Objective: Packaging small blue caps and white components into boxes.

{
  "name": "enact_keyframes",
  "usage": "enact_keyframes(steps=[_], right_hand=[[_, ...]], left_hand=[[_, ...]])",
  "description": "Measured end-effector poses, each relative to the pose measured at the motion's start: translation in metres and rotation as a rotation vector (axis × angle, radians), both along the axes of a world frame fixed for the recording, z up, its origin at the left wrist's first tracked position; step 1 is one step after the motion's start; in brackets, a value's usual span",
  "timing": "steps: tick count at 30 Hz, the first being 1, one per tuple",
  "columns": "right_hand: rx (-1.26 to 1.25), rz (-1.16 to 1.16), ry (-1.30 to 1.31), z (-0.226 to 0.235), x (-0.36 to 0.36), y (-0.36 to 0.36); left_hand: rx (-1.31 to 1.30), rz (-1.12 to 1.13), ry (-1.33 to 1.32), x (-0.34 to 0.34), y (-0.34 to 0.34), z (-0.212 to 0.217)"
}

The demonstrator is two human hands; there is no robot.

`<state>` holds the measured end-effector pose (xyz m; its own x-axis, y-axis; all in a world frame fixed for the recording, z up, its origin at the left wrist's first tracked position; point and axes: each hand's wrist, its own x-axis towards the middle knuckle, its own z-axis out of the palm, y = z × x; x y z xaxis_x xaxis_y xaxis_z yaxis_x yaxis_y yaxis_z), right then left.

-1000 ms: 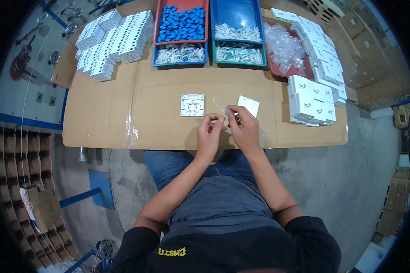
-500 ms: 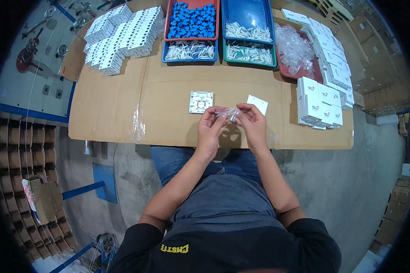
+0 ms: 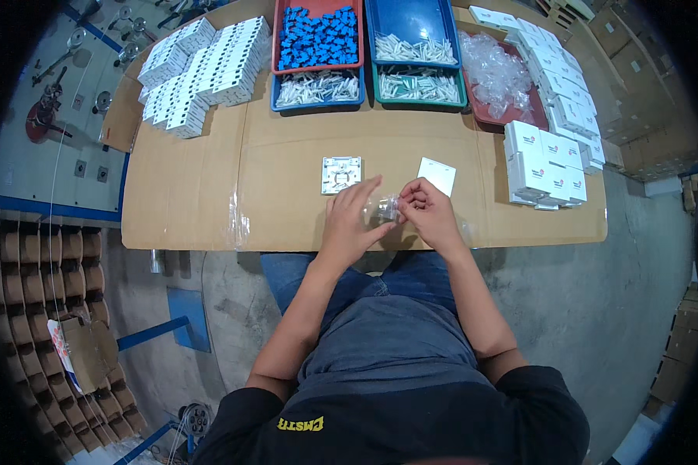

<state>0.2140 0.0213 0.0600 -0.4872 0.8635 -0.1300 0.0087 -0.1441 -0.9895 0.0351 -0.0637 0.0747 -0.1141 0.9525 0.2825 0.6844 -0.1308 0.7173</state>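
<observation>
Between my hands is a small clear plastic bag [image 3: 385, 208]; what it contains is too blurred to make out. My right hand [image 3: 430, 215] pinches its right side between thumb and fingertips. My left hand [image 3: 349, 221] is spread on the other side, thumb and fingers apart, with the bag in the gap. Just beyond my left fingers, a square white frame with metal parts [image 3: 341, 175] lies on the cardboard. A flat white square plate [image 3: 437, 175] lies behind my right hand, partly covered by it.
Cardboard [image 3: 287, 139] covers the table. Along the back stand a red tray of blue parts [image 3: 320, 39], blue and green trays [image 3: 419, 108] of white plugs, and a red tray of clear bags [image 3: 495, 74]. White switch-like units [image 3: 202, 74] are stacked left, white boxes [image 3: 547, 167] right.
My left hand has opened from its pinch on the bag, its fingers spreading apart. The bag looks wider between the hands. My right hand still pinches it.
</observation>
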Motion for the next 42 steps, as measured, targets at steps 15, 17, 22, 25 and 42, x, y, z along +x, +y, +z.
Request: enact_keyframes(steps=[15,17,22,25,42], right_hand=[[0.283,0.115,-0.272,0.019,-0.006,-0.004],[0.295,0.159,-0.292,0.018,-0.005,-0.003],[0.391,0.203,-0.245,0.008,-0.003,0.002],[0.298,0.196,-0.290,0.008,-0.005,0.004],[0.346,0.464,-0.309,0.038,-0.045,0.060]], left_hand=[[0.066,-0.013,0.048,-0.009,-0.003,-0.013],[0.060,0.016,0.051,-0.009,-0.004,-0.013],[0.155,0.007,0.094,-0.007,-0.004,-0.017],[0.120,-0.001,0.058,-0.006,-0.004,-0.022],[0.035,0.233,-0.342,-0.027,-0.010,-0.053]])
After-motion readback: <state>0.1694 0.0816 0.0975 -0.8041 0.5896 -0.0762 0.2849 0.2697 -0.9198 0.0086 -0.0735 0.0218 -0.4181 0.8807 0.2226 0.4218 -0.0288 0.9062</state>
